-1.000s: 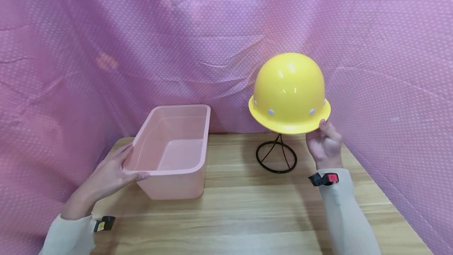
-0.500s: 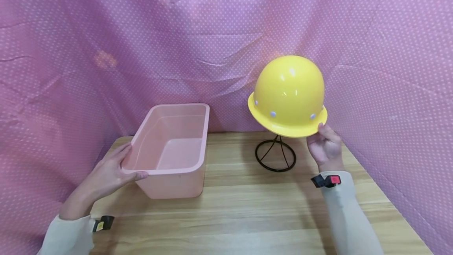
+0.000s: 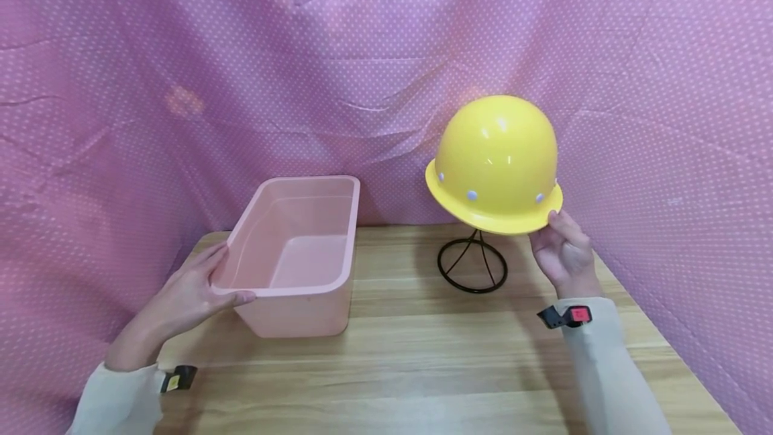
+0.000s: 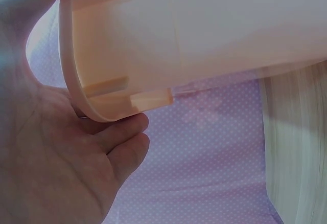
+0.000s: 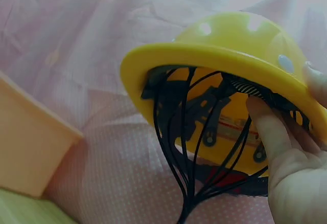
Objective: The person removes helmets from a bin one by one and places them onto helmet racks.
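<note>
A yellow hard hat point(image 3: 498, 160) sits over a black wire stand point(image 3: 473, 266) on the right of the table, slightly tilted down toward the right. The right hand point(image 3: 564, 254) grips its brim at the near right, thumb on top. In the right wrist view, the fingers reach up inside the hat point(image 5: 245, 45), beside the dark inner straps and the stand's black wires point(image 5: 191, 183). To the left is a pink plastic bin point(image 3: 347, 247). The left hand point(image 3: 187, 294) holds its near left corner, thumb along the front rim and fingers at the left side.
The wooden tabletop point(image 3: 386, 374) stretches between the bin and the stand and toward the front. Pink dotted cloth point(image 3: 302, 86) hangs behind the table and along both sides, close to the bin and the hat.
The hard hat has dropped slightly and turned a little, its near right brim lower than before. The right hand has shifted slightly right and down with it. The left hand and bin stay put.
</note>
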{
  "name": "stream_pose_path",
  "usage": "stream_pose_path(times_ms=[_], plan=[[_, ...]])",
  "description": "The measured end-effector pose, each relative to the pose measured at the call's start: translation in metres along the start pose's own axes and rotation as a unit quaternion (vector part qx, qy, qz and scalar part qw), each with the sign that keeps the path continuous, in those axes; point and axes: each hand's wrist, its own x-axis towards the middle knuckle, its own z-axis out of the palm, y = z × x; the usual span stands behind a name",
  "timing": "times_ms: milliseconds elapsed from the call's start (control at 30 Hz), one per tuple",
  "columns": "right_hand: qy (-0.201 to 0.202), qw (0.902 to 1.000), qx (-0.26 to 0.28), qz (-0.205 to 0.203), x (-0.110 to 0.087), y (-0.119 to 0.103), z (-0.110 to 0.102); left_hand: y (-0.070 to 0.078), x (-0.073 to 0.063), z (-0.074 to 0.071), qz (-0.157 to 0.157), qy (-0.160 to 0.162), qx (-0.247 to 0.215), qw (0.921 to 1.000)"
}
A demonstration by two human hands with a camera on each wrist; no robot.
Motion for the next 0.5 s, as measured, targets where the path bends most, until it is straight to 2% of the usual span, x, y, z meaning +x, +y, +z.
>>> stream_pose_path(times_ms=[200, 267, 333, 400, 467, 500], plan=[[-0.024, 0.9987, -0.045, 0.009, -0.004, -0.007, -0.004, 0.0, 0.002, -0.001, 0.017, 0.013, -0.004, 0.9998], [-0.011, 0.9962, -0.087, -0.004, -0.007, -0.01, -0.005, 0.001, 0.003, -0.001, 0.024, 0.015, -0.007, 0.9996], [0.031, 0.9917, -0.122, -0.028, -0.01, -0.013, -0.004, 0.002, 0.003, -0.002, 0.028, 0.017, -0.006, 0.9994], [0.103, 0.9783, -0.166, -0.07, -0.012, -0.017, -0.001, 0.005, 0.002, -0.003, 0.034, 0.021, 0.003, 0.9992], [0.177, 0.9514, -0.22, -0.124, -0.011, -0.021, 0.006, 0.009, 0.001, -0.004, 0.05, 0.032, 0.019, 0.9981], [0.21, 0.9315, -0.257, -0.149, -0.01, -0.023, 0.01, 0.013, 0.001, -0.005, 0.06, 0.042, 0.03, 0.9968]])
